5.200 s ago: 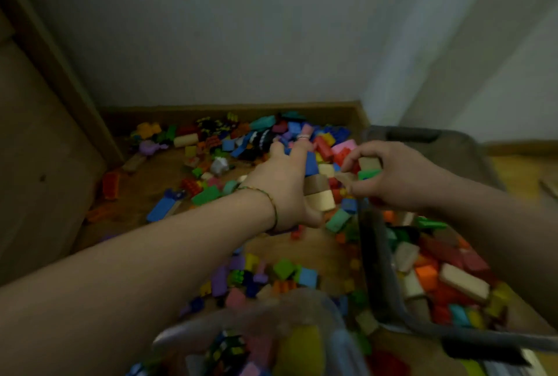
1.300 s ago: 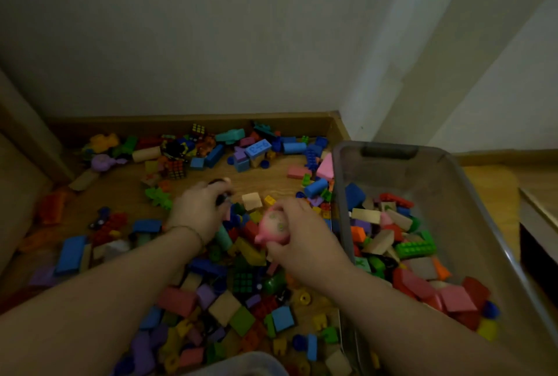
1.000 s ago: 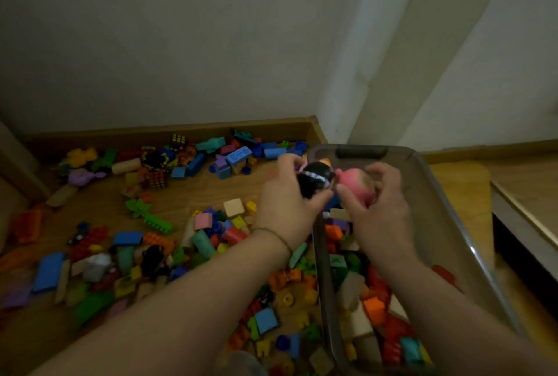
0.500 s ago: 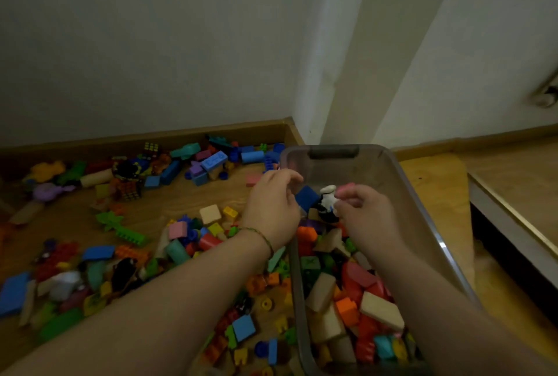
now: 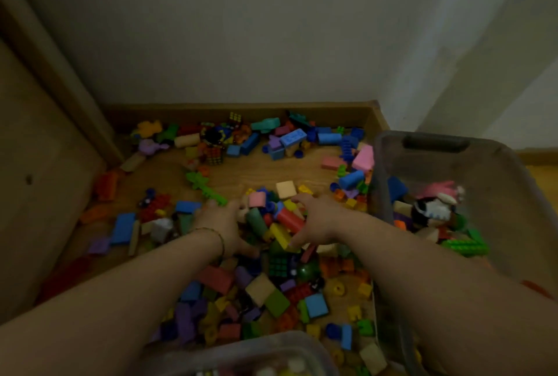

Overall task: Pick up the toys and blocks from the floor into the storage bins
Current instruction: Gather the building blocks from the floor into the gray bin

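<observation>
Many coloured blocks and small toys lie scattered over the wooden floor point(image 5: 241, 173). My left hand point(image 5: 223, 221) and my right hand point(image 5: 317, 218) reach down on either side of a heap of blocks point(image 5: 274, 218), fingers spread and touching the pieces. Neither hand plainly holds anything. A clear storage bin point(image 5: 501, 188) stands on the right, holding blocks, a pink toy point(image 5: 437, 189) and a black-and-white toy point(image 5: 431, 209).
A second clear container point(image 5: 241, 354) sits at the bottom edge below my arms. A wooden panel point(image 5: 39, 164) stands on the left. The wall and a wooden skirting board point(image 5: 241, 112) close off the far side. Puzzle cubes point(image 5: 214, 155) lie among the far toys.
Both hands left the bin, where the pink and black-and-white toys now lie, and moved left and down onto the block heap on the floor. The view swung back to the left.
</observation>
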